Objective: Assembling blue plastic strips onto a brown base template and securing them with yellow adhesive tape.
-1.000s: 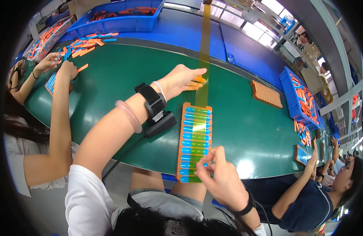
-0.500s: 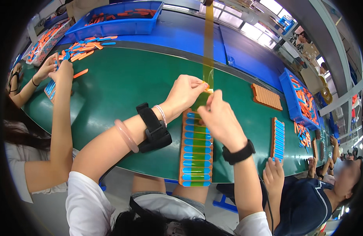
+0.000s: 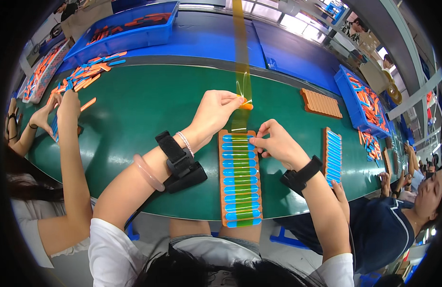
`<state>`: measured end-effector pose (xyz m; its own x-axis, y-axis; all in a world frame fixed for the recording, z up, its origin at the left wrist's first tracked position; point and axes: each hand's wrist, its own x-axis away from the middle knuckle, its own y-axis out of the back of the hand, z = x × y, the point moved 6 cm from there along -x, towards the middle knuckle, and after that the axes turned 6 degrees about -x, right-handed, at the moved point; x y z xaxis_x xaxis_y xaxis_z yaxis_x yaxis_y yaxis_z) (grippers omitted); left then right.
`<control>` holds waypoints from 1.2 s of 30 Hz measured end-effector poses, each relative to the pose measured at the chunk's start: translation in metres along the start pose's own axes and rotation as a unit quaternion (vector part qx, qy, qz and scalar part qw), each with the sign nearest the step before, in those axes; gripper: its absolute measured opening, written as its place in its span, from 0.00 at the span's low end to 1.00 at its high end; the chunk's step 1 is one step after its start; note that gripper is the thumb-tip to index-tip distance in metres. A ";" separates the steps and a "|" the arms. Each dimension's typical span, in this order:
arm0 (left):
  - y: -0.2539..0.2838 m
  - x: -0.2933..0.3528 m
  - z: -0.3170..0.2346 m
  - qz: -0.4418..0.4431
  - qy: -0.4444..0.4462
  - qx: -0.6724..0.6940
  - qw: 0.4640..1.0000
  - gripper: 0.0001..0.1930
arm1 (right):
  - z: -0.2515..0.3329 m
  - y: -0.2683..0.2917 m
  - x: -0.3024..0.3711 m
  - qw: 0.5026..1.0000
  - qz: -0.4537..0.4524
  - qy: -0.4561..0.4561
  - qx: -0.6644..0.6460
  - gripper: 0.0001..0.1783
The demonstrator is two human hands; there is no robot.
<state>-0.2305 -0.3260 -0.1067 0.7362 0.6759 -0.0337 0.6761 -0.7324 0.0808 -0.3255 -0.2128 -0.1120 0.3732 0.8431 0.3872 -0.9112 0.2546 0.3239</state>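
In front of me a ribbed orange rack [image 3: 221,184] holds a row of rounded blue strips [image 3: 239,197], with clear yellowish tape [image 3: 238,181] running lengthwise over their middles. The tape rises past the rack's far end to the top of the view. My left hand [image 3: 213,112] is closed in a pinch on a small orange piece [image 3: 246,106] against the tape, just beyond the rack. My right hand [image 3: 278,143] has curled fingers at the rack's far right corner, its thumb tip by the end of the farthest blue strip; whatever lies between those fingers is hidden.
An empty orange rack [image 3: 321,103] and a blue bin of orange and blue strips [image 3: 357,103] lie to the right. A co-worker's hand [image 3: 340,193] touches another filled rack [image 3: 333,155]. At left, another person's hands [image 3: 63,107] work near a strip pile [image 3: 84,74].
My right hand has come down and right, from the tape near my left hand to the rack's far right corner. My left hand keeps its pinch. The view has shifted slightly.
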 end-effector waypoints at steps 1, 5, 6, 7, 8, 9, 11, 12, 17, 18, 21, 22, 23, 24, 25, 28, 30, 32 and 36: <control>0.001 0.000 0.001 -0.006 0.003 -0.008 1.000 0.13 | -0.002 0.000 -0.002 1.000 -0.001 -0.011 0.004 0.16; -0.003 0.002 -0.003 0.014 0.004 0.011 1.000 0.13 | -0.004 0.003 -0.007 0.996 0.005 -0.082 -0.024 0.15; -0.003 0.001 -0.002 0.013 0.006 0.009 1.000 0.13 | -0.006 0.004 -0.008 0.993 0.010 -0.114 -0.029 0.13; -0.003 0.001 -0.001 0.012 0.008 0.006 1.000 0.13 | -0.007 0.005 -0.008 0.989 0.014 -0.146 -0.034 0.11; -0.003 0.001 -0.002 0.015 0.008 0.006 1.000 0.13 | -0.003 0.003 -0.009 0.986 0.035 -0.162 -0.025 0.10; -0.002 0.002 -0.003 0.014 0.007 0.004 1.000 0.13 | 0.000 0.003 -0.009 0.986 0.032 -0.163 -0.027 0.10; 0.001 0.002 -0.003 0.012 0.004 0.003 1.000 0.13 | 0.006 -0.002 -0.007 0.981 0.066 -0.179 -0.038 0.09; 0.002 0.002 0.000 0.012 0.009 0.001 1.000 0.13 | 0.005 -0.004 -0.008 0.976 0.104 -0.187 -0.050 0.09; -0.002 0.002 -0.005 0.012 0.013 0.005 1.000 0.14 | -0.003 0.004 -0.008 0.982 0.083 -0.154 -0.071 0.08; -0.002 0.001 -0.003 0.008 0.015 0.008 1.000 0.13 | -0.005 0.004 -0.011 0.985 0.075 -0.146 -0.057 0.08; 0.000 0.002 -0.004 0.009 0.012 0.009 1.000 0.13 | 0.001 0.004 -0.010 0.989 0.056 -0.130 -0.030 0.08; 0.000 0.003 -0.006 0.014 0.008 0.007 1.000 0.13 | 0.005 0.004 -0.008 0.992 0.048 -0.120 -0.010 0.09; 0.001 0.003 -0.005 0.011 0.006 0.006 1.000 0.13 | 0.010 0.004 -0.007 0.993 0.043 -0.109 0.011 0.10; 0.001 0.004 -0.002 0.015 0.014 0.011 1.000 0.13 | 0.012 0.003 -0.003 0.993 0.044 -0.106 0.012 0.10; 0.001 0.003 0.000 0.018 0.022 0.015 0.999 0.12 | 0.018 0.005 0.002 0.998 0.015 -0.059 -0.005 0.11; 0.001 0.002 0.005 0.015 0.024 0.020 0.999 0.12 | 0.028 0.001 0.008 1.000 0.011 -0.006 -0.026 0.13; 0.000 0.002 0.002 0.017 0.023 0.023 0.999 0.12 | 0.031 -0.005 0.008 0.999 0.026 0.003 -0.030 0.14; 0.001 0.004 -0.001 0.009 0.030 0.007 0.999 0.12 | 0.034 -0.008 0.002 1.000 0.017 0.020 0.010 0.14; -0.001 0.000 0.006 0.001 0.027 0.006 1.000 0.12 | 0.038 -0.005 -0.009 0.998 -0.016 0.055 0.011 0.18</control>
<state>-0.2311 -0.3257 -0.1126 0.7352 0.6775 0.0196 0.6751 -0.7345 0.0690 -0.3176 -0.2392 -0.0844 0.3799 0.8820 0.2789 -0.8942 0.2730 0.3548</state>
